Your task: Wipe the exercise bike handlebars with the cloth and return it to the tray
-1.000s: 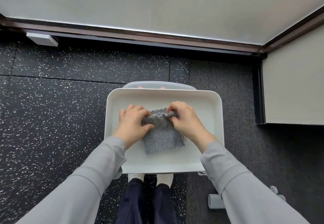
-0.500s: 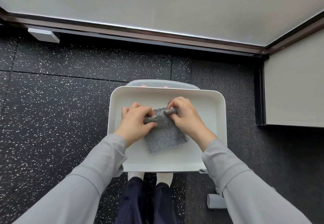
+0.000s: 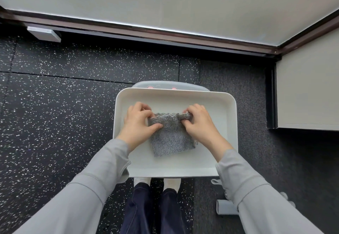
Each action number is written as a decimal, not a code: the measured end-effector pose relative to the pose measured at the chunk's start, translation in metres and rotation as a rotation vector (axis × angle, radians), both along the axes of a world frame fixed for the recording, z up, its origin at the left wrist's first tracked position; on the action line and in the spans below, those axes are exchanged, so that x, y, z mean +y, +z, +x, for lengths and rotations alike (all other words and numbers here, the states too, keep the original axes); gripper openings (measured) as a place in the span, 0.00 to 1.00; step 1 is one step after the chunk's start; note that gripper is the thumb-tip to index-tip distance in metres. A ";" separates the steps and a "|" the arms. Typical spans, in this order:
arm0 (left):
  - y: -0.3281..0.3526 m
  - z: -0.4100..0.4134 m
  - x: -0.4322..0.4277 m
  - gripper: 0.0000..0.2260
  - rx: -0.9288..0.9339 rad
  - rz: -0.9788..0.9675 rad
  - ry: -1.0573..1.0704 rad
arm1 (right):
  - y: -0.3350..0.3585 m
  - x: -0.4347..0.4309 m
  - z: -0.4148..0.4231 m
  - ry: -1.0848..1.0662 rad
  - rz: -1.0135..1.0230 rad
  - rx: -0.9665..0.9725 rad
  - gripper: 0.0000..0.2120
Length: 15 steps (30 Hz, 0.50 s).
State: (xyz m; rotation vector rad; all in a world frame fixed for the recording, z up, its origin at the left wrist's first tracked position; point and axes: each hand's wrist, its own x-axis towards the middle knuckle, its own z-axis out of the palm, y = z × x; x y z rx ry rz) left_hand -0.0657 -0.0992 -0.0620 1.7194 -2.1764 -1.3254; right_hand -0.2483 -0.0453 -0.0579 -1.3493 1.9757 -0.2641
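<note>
Left hand (image 3: 138, 123) and right hand (image 3: 199, 123) pinch cloth (image 3: 171, 138) between them.

I wear a light grey long-sleeved shirt: my left sleeve (image 3: 88, 188) has a curved stitched seam across the forearm and a loose cuff, and my right sleeve (image 3: 256, 193) ends in a cuff with a small tab and a pale button (image 3: 226, 194). My left hand (image 3: 136, 123) and right hand (image 3: 200, 123) are bare. Below are dark navy trousers (image 3: 145, 208) with soft folds, and white toes (image 3: 142, 179), socks or shoes I cannot tell
</note>
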 end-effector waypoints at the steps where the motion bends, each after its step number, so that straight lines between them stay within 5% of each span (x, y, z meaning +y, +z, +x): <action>1: 0.003 -0.002 0.000 0.10 0.072 0.063 0.054 | 0.001 0.004 -0.003 -0.054 -0.011 -0.044 0.07; 4: 0.009 -0.008 0.002 0.08 0.210 0.289 0.188 | 0.005 0.017 -0.005 -0.278 0.008 -0.249 0.04; 9: 0.006 -0.017 0.008 0.10 0.312 0.386 0.373 | -0.002 0.027 0.004 -0.390 -0.046 -0.338 0.06; 15: -0.001 -0.022 0.026 0.17 0.115 -0.064 0.145 | -0.012 0.030 0.018 -0.382 -0.123 -0.108 0.11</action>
